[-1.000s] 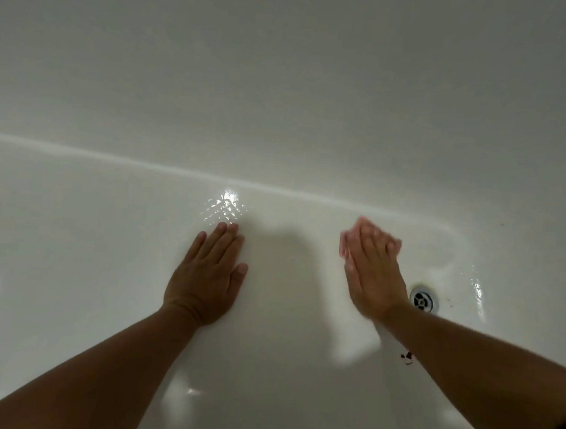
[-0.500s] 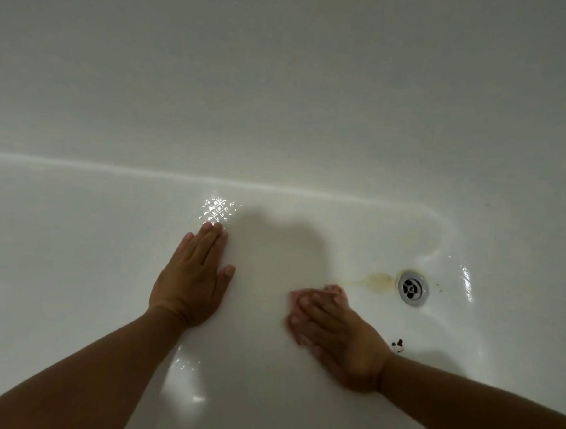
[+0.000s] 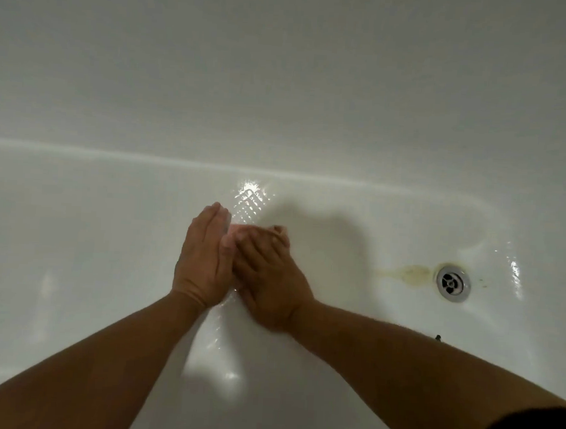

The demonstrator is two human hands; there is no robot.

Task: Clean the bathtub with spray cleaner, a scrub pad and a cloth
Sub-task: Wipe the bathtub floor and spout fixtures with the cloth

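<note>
I look down into a white bathtub (image 3: 93, 237). My left hand (image 3: 203, 266) lies flat on the tub floor with its fingers straight and together. Right beside it, touching its thumb side, my right hand (image 3: 271, 279) presses a pink scrub pad (image 3: 236, 229) onto the floor with fairly straight fingers. Only pink edges of the pad show past the fingertips, and the right hand is slightly blurred. No spray bottle or cloth is in view.
A round metal drain (image 3: 453, 282) sits at the right, with a yellowish stain (image 3: 409, 273) just left of it. A small dark speck (image 3: 437, 337) lies below the drain. The tub's far wall (image 3: 282, 83) rises behind the hands.
My right hand has slid the pink pad left across the tub floor, from beside the drain to against my left hand. The left hand has stayed flat in place.
</note>
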